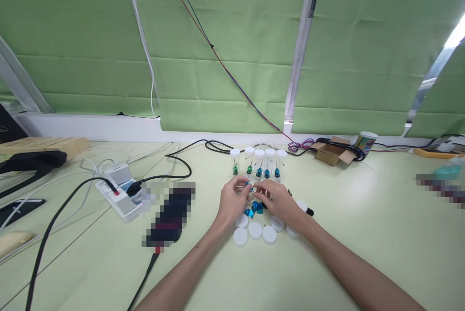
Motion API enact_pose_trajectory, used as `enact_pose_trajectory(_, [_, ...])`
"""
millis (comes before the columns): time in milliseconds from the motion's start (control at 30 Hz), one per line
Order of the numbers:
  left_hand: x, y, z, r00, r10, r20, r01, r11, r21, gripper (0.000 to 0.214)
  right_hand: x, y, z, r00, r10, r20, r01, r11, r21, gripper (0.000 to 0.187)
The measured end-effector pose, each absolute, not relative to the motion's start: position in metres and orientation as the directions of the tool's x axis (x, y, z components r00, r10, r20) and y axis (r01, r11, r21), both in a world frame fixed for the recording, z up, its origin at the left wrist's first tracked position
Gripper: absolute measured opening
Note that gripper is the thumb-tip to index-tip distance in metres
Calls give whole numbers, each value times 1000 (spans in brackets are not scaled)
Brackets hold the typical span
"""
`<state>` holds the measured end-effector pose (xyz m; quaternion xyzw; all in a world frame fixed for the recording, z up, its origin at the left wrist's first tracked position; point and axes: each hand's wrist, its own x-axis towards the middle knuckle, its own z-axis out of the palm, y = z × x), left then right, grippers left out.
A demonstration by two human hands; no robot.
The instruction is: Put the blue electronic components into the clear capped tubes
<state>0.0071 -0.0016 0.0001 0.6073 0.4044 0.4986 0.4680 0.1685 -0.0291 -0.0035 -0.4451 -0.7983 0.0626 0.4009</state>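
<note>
Both hands meet mid-tabletop [345, 257], just this side of a row of five clear containers w/ white tops [269, 152]; green and blue bits show low in them, inside or in front, can't tell from here. Left hand [233, 200] is pinching a small blue piece [249, 183] btwn thumb & fingertips, held above the tabletop. Right hand [279, 198] has thumb & fingertips drawn in close beside it; can't tell if it's gripping anything, prob. something thin. Directly below, near both hands: a pile of blue plastic parts [256, 208], then round white lids [255, 230] lying flat, some partly under the right forearm. Step at this pt looks like fine two-handed fitting work on that one piece, approx. mid-way. Next move prob. calls for a steady left pinch & small, precise right fingertip adjustments, w/o knocking the containers.
</note>
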Motion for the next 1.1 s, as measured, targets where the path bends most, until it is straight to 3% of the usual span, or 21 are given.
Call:
enact_pose_trajectory(133, [5,0,0,160,958,240,13,-245,969,28,175,-25,-3,-187,775,604,699,537,-472,21])
enact_pose_trajectory(433, [6,-6,5,86,924,374,218,-383,898,23,202,-16,4,-94,811,578,811,399,-428,24])
enact_pose_trajectory(1100, [6,-7,7,76,887,456,326,-454,829,20,221,-12,13,-236,902,361,921,327,-213,21])
